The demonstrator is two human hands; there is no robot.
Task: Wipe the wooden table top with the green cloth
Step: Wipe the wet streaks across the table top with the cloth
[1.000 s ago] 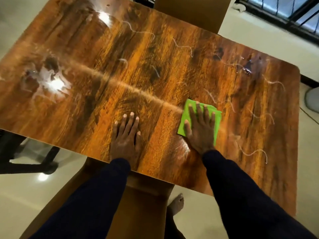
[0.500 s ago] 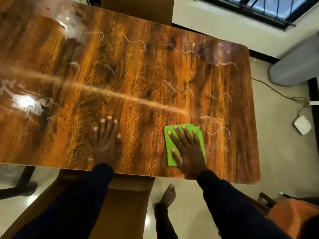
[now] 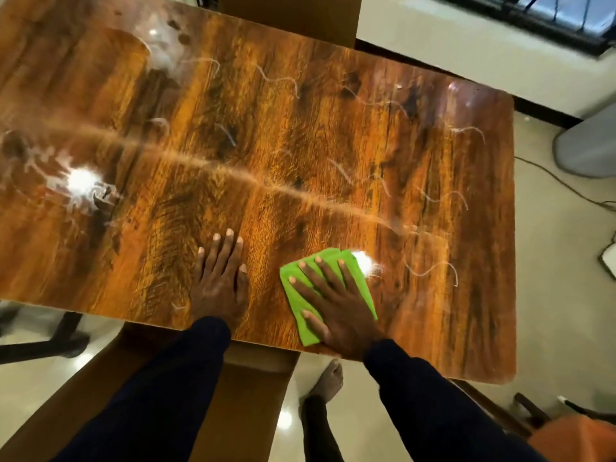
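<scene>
The head camera, the only view, looks down on the wooden table top (image 3: 300,135), glossy and dark-grained, with pale squiggly streaks scattered across its far and right parts and a long faint line running across the middle. The right hand (image 3: 336,305) lies flat with fingers spread on the green cloth (image 3: 365,288), pinning it to the surface rather than gripping it; the folded cloth sits near the table's front edge, right of centre, with a bright ceiling-light glare just beside its far right corner. The left hand (image 3: 220,278) rests palm down on bare wood just beside the cloth, fingers together and holding nothing, seemingly as a brace. Dark sleeves run back toward the wearer, and a bare foot (image 3: 328,378) shows on the pale floor (image 3: 566,295) below the table edge; a chair back (image 3: 290,15) stands at the far side. The step in hand appears to be a wiping stroke along the front strip. Judging by the streaks still visible toward the right end and far side, much remains: the next move likely calls for sliding the cloth outward over those marks while keeping the palm pressed flat so that the cloth does not bunch.
</scene>
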